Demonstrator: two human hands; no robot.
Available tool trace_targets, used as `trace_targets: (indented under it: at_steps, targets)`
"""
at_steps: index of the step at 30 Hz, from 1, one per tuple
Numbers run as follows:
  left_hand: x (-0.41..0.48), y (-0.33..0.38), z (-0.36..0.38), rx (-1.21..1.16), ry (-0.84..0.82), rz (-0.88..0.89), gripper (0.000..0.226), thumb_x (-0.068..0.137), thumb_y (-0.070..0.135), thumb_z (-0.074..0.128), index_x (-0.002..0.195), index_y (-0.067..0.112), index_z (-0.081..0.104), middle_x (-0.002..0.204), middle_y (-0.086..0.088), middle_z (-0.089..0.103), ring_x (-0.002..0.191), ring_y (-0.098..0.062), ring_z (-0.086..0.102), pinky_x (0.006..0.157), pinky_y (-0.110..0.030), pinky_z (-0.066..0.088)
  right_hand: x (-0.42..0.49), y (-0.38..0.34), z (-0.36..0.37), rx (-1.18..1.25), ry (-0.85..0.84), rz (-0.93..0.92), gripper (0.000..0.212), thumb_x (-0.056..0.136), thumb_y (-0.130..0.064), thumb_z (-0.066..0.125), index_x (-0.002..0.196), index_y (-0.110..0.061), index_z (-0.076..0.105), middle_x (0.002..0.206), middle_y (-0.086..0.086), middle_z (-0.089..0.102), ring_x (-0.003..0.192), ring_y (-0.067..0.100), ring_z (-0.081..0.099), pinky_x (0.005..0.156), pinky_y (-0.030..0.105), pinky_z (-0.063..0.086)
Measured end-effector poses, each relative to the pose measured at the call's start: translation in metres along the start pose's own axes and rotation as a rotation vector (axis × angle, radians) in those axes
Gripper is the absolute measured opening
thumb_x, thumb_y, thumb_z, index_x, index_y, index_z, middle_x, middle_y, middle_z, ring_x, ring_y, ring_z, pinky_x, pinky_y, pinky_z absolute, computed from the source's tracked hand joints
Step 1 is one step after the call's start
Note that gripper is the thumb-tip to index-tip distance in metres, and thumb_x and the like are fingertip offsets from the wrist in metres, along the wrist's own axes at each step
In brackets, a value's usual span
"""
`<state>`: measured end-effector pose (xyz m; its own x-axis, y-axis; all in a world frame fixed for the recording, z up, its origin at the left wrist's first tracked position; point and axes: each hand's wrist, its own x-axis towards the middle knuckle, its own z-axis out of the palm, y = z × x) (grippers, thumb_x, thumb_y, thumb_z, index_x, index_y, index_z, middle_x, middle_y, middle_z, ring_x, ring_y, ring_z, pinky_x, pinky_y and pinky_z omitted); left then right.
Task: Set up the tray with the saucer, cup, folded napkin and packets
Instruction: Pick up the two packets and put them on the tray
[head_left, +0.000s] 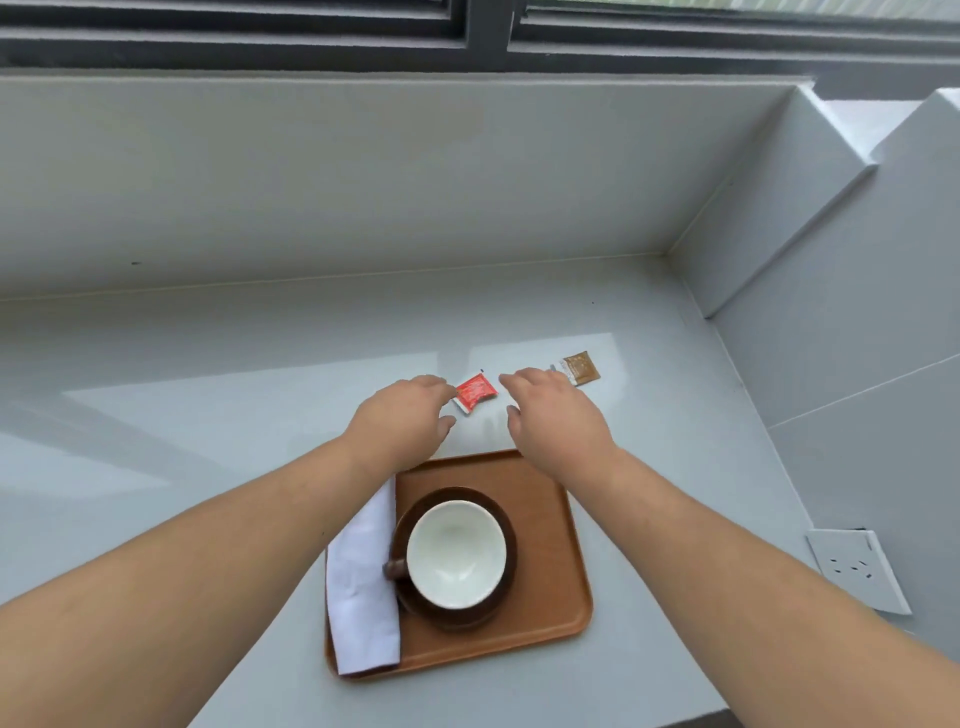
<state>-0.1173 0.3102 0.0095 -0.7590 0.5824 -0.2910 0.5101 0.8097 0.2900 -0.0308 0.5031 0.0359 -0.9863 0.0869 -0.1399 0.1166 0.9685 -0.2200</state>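
An orange-brown tray (550, 545) lies on the grey counter. On it stands a dark brown saucer (506, 525) with a brown cup, white inside (456, 553), its handle to the left. A white folded napkin (361, 587) lies along the tray's left side. Beyond the tray a red packet (475, 391) and a brown packet (581, 368) lie on the counter. My left hand (402, 421) hovers with its fingertips at the red packet's left edge, fingers apart. My right hand (553, 415) is spread between the two packets, holding nothing.
The grey counter (208, 415) runs wide to the left and meets a tiled wall at the back and right. A white wall socket (857, 569) sits low on the right wall. A window frame runs along the top.
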Motion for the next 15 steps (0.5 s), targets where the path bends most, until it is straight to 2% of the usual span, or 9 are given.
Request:
trace_targets:
  at_steps: [4,7,9,12,15]
  targets:
    - [0.029,0.013,0.005,0.011,-0.082,-0.023,0.057,0.101,0.044,0.049,0.156,0.038,0.035,0.167,0.007,0.029,0.142,-0.027,0.043,0.108,-0.045,0.045,0.023,0.047,0.005,-0.069,-0.125,0.060,0.057,0.101,-0.021,0.050,0.156,-0.021,0.037,0.156,0.007,0.044,0.142,0.033,0.038,0.109,0.046,0.044]
    - [0.048,0.021,0.009,0.026,-0.129,-0.052,0.058,0.101,0.045,0.050,0.156,0.034,0.035,0.163,0.002,0.035,0.137,-0.030,0.047,0.107,-0.047,0.047,0.038,0.071,0.010,-0.107,-0.208,0.113,0.062,0.104,-0.022,0.046,0.162,-0.022,0.024,0.165,0.010,0.030,0.148,0.035,0.029,0.115,0.047,0.035]
    - [0.058,0.026,0.013,0.024,-0.112,-0.085,0.056,0.100,0.048,0.051,0.150,0.025,0.043,0.149,-0.004,0.047,0.126,-0.032,0.054,0.099,-0.048,0.051,0.047,0.083,0.011,-0.097,-0.235,0.148,0.063,0.104,-0.017,0.043,0.163,-0.023,0.020,0.167,0.010,0.024,0.149,0.035,0.028,0.114,0.047,0.037]
    - [0.069,0.031,0.018,-0.006,-0.095,-0.158,0.057,0.097,0.054,0.054,0.142,0.018,0.052,0.135,-0.007,0.053,0.118,-0.032,0.057,0.093,-0.047,0.052,0.057,0.095,0.010,-0.123,-0.277,0.169,0.074,0.097,-0.004,0.041,0.163,-0.027,0.017,0.168,0.006,0.022,0.147,0.034,0.030,0.107,0.045,0.042]
    - [0.076,0.034,0.023,-0.040,-0.084,-0.196,0.058,0.095,0.056,0.058,0.140,0.020,0.053,0.131,-0.006,0.053,0.115,-0.033,0.058,0.092,-0.047,0.052,0.061,0.104,0.010,-0.168,-0.298,0.147,0.077,0.091,0.000,0.041,0.161,-0.027,0.022,0.161,0.004,0.033,0.136,0.033,0.040,0.094,0.043,0.049]
